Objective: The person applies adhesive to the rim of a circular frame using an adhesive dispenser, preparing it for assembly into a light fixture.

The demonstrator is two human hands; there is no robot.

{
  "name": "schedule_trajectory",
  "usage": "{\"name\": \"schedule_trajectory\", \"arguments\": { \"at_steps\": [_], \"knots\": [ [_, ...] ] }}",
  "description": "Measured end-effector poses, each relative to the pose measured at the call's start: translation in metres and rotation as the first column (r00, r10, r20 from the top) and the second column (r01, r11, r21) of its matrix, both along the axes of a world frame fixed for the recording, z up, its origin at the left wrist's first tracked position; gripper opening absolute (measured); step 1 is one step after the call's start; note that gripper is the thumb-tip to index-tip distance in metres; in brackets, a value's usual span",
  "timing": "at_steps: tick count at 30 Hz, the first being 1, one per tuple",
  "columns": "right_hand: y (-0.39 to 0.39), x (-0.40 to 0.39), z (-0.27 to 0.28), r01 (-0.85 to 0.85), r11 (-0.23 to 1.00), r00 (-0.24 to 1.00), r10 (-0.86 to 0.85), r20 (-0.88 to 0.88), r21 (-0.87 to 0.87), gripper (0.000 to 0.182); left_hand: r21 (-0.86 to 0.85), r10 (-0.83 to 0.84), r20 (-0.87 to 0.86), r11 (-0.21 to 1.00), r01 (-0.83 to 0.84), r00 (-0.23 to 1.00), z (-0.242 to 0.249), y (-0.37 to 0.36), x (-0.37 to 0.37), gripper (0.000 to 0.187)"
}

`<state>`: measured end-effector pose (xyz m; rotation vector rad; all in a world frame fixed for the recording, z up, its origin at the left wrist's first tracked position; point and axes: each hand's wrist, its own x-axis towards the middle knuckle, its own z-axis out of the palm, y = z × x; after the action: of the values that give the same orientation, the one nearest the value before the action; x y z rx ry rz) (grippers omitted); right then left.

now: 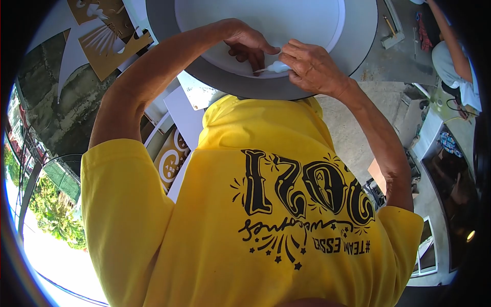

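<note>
A large round piece (225,84) with a wide grey border and a raised white inner rim (343,20) lies in front of me. My right hand (312,66) is closed around a small white squeeze bottle (277,66) with a thin nozzle. The nozzle tip points left, at the near part of the inner rim. My left hand (250,45) is inside the ring, its thumb stretched toward the bottle. Its other fingers bend down near the nozzle tip and the rim, apart from the thumb, with nothing visible held.
Brown and white cut-out sheets (105,43) lie at the upper left. On the grey tabletop (378,61) at right are a pencil (389,24) and a red glove (423,33). Another person's arm (450,36) shows at the far right. Lettered round boards (171,158) stand below left.
</note>
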<state>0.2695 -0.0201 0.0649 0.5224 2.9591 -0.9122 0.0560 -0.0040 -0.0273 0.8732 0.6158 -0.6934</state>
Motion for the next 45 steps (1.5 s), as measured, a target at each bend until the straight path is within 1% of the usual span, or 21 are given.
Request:
{"name": "schedule_trajectory", "arguments": {
  "at_steps": [1, 2, 4, 8, 11, 13, 17, 19, 20, 22, 29, 34, 38, 40, 43, 45],
  "knots": [
    [0.001, 0.001, 0.001, -0.010, 1.000, 1.000, 0.010, 0.017, -0.006, 0.022, 0.038, -0.002, -0.004, 0.999, 0.002, 1.000, 0.001, -0.001, 0.000, 0.082],
    [0.001, 0.001, 0.001, -0.009, 1.000, 1.000, 0.009, 0.018, -0.007, 0.022, 0.036, -0.003, -0.003, 0.999, 0.003, 1.000, 0.002, -0.002, 0.001, 0.082],
    [0.002, 0.001, 0.001, 0.011, 1.000, 0.997, -0.009, -0.071, 0.026, 0.010, 0.062, -0.005, -0.004, 0.998, 0.005, 1.000, 0.001, -0.003, 0.001, 0.083],
    [0.005, 0.005, 0.002, -0.011, 1.000, 1.000, 0.011, -0.012, 0.019, 0.009, 0.046, -0.007, 0.015, 0.999, 0.006, 1.000, -0.003, -0.003, 0.002, 0.086],
    [0.007, 0.007, 0.003, -0.014, 0.999, 1.000, 0.014, -0.001, 0.035, 0.009, 0.082, 0.000, 0.020, 0.997, -0.002, 1.000, -0.001, -0.004, 0.001, 0.090],
    [0.009, 0.009, 0.006, -0.031, 0.999, 0.999, 0.029, 0.043, 0.030, 0.010, 0.095, -0.008, 0.028, 0.995, 0.006, 1.000, 0.000, -0.004, 0.001, 0.095],
    [0.017, 0.015, 0.009, -0.043, 0.999, 0.998, 0.043, 0.048, 0.009, 0.011, 0.121, -0.005, 0.023, 0.993, 0.002, 1.000, 0.002, -0.005, 0.003, 0.097],
    [0.023, 0.017, 0.011, -0.090, 0.995, 0.980, 0.094, 0.178, -0.032, 0.023, 0.129, -0.011, 0.010, 0.992, 0.010, 1.000, 0.001, -0.006, 0.003, 0.098],
    [0.025, 0.017, 0.012, -0.090, 0.995, 0.979, 0.094, 0.180, -0.032, 0.023, 0.129, -0.011, 0.013, 0.992, 0.010, 1.000, 0.001, -0.006, 0.004, 0.098],
    [0.030, 0.018, 0.014, -0.116, 0.993, 0.970, 0.120, 0.213, -0.030, 0.025, 0.131, -0.017, 0.000, 0.991, 0.017, 1.000, 0.003, -0.005, 0.004, 0.097],
    [0.042, 0.021, 0.018, -0.136, 0.990, 0.959, 0.139, 0.246, -0.029, 0.024, 0.125, -0.014, 0.013, 0.992, 0.013, 1.000, 0.005, -0.005, 0.005, 0.092],
    [0.047, 0.024, 0.019, -0.152, 0.988, 0.951, 0.138, 0.275, 0.030, 0.021, 0.138, -0.021, 0.018, 0.990, 0.018, 1.000, 0.009, -0.005, 0.008, 0.082],
    [0.050, 0.025, 0.023, -0.137, 0.989, 0.959, 0.117, 0.257, 0.061, 0.019, 0.153, -0.034, 0.018, 0.988, 0.031, 0.999, 0.013, -0.004, 0.009, 0.079],
    [0.051, 0.024, 0.025, -0.155, 0.985, 0.947, 0.126, 0.297, 0.076, 0.017, 0.188, -0.033, 0.010, 0.982, 0.031, 0.999, 0.012, -0.005, 0.010, 0.077],
    [0.051, 0.024, 0.028, -0.153, 0.985, 0.936, 0.118, 0.332, 0.082, 0.017, 0.179, -0.012, -0.011, 0.984, 0.014, 1.000, 0.010, -0.006, 0.012, 0.077],
    [0.050, 0.027, 0.026, -0.158, 0.982, 0.943, 0.118, 0.311, 0.105, 0.018, 0.174, -0.003, -0.003, 0.985, 0.004, 1.000, 0.009, -0.007, 0.012, 0.077]
  ]
}}
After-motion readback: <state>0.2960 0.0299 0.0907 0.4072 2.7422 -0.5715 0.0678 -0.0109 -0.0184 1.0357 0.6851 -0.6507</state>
